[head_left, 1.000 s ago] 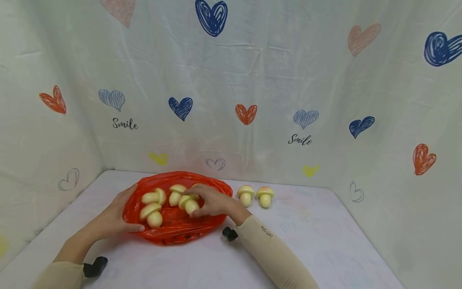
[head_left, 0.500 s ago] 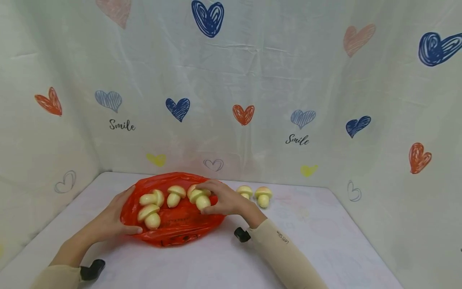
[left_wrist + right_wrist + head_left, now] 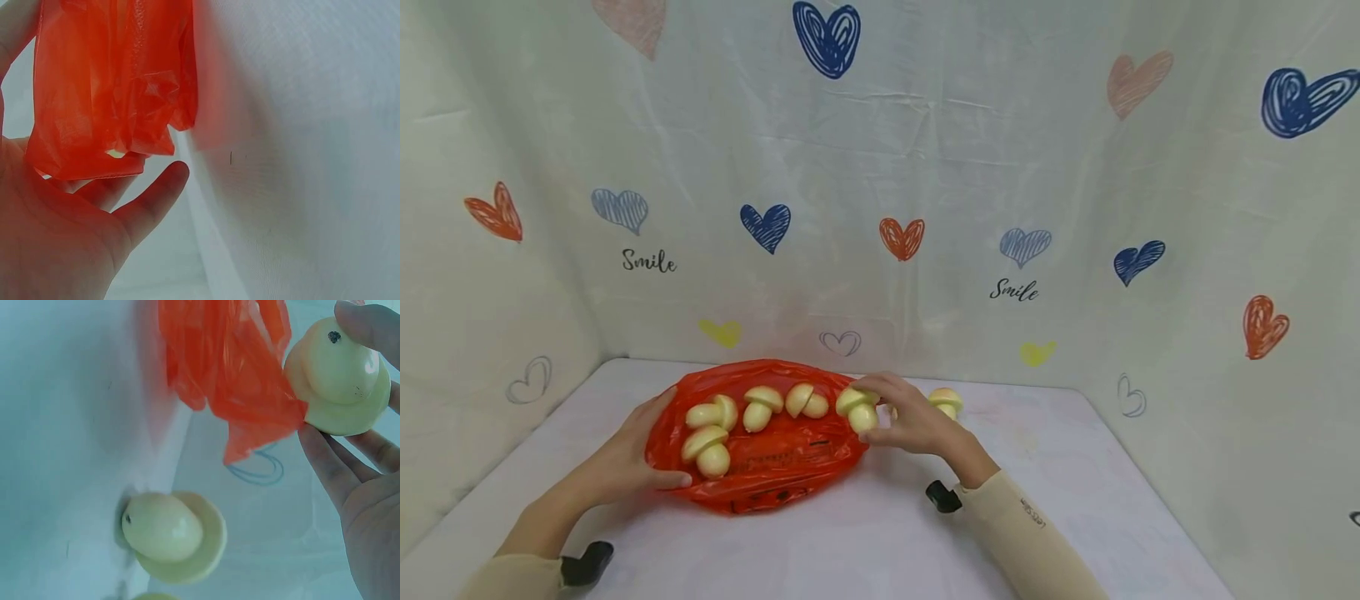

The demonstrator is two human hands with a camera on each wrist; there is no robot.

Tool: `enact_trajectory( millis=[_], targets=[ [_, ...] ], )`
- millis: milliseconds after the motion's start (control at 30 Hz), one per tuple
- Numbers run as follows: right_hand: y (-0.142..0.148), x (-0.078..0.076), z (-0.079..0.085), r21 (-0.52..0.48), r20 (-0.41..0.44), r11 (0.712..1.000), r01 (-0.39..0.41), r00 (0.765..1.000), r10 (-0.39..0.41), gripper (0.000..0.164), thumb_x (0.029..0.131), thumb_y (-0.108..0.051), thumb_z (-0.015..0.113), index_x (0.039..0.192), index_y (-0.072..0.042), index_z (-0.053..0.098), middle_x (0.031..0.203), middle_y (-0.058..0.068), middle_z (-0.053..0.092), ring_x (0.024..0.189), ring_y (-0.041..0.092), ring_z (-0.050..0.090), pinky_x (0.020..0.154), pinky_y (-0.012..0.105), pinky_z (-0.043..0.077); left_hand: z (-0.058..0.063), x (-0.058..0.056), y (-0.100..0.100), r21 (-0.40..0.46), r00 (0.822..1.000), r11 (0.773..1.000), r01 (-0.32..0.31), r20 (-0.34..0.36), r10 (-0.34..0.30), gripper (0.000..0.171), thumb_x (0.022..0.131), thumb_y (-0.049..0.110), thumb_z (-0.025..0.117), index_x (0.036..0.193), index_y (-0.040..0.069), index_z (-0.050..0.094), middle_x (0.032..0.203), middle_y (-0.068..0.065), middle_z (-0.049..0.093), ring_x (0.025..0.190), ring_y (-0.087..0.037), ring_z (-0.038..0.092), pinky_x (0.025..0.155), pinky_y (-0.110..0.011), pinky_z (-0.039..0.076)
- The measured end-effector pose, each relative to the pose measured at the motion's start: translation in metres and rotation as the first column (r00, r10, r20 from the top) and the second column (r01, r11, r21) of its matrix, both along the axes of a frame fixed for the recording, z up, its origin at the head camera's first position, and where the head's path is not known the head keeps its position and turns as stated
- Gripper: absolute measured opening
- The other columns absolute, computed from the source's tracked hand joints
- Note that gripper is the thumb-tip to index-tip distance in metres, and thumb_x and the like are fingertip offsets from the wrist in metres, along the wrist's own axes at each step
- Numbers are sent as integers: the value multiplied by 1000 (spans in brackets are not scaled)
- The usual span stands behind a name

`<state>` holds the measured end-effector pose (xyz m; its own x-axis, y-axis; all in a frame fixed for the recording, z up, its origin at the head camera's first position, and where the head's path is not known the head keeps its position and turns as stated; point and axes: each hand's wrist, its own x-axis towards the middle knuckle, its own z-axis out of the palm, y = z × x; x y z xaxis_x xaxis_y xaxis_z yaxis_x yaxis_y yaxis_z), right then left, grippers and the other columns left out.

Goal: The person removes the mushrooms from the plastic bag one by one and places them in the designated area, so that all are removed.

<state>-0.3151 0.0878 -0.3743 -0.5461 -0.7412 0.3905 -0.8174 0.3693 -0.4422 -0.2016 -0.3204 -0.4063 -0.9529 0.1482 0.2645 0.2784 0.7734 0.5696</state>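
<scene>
My right hand [image 3: 910, 417] pinches a mushroom [image 3: 859, 408], pale with a rounded cap and thick stem, between thumb and fingers at the right rim of a red plastic bag [image 3: 775, 496]. In the right wrist view the held mushroom [image 3: 342, 369] shows a dark spot on its stem end, and the bag's edge touches it. With thumb and fingers spread, my left hand [image 3: 632, 454] rests against the bag's left side. Inside the wide-mouthed bag lie several similar mushrooms, among them one at the lower left [image 3: 707, 450] and one at the back right [image 3: 807, 401].
Beyond my right hand, a mushroom [image 3: 946, 402] stands on the white tabletop [image 3: 1075, 483]; another is mostly hidden behind the hand. A white curtain [image 3: 955, 167] printed with hearts closes off the back and sides.
My right hand has moved right with the mushroom, from inside the bag to its right rim. Another mushroom in the bag has come into view. The left hand stays at the bag's side.
</scene>
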Motion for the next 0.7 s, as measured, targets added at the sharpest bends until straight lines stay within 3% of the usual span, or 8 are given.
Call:
enact_trajectory(
  millis=[233, 433, 700],
  targets=[
    [22, -3, 1, -68, -15, 998, 10, 1000, -11, 63, 78, -22, 79, 134, -29, 52, 132, -12, 47, 117, 9, 47, 91, 40, 50, -1, 4, -2, -8, 1000, 1000, -11, 8, 11, 126, 62, 41, 87, 151, 0, 8, 142, -32, 23, 123, -51, 30, 82, -67, 45],
    [46, -3, 1, -54, 4, 995, 82, 997, -82, 62, 78, -25, 80, 133, -31, 52, 132, -15, 45, 116, 8, 46, 93, 41, 48, -1, 3, -2, 3, 1000, 1000, 1, 3, -1, 125, 63, 39, 87, 151, 1, 8, 143, -32, 23, 123, -50, 30, 80, -66, 47],
    [82, -10, -1, -83, -5, 989, 124, 992, -125, 59, 79, -22, 79, 132, -25, 52, 130, -7, 47, 115, 13, 46, 91, 46, 49, 0, 0, 0, 1, 999, 1000, -16, 36, 16, 127, 63, 40, 87, 152, 2, 5, 143, -32, 21, 122, -52, 31, 79, -63, 49]
  ],
)
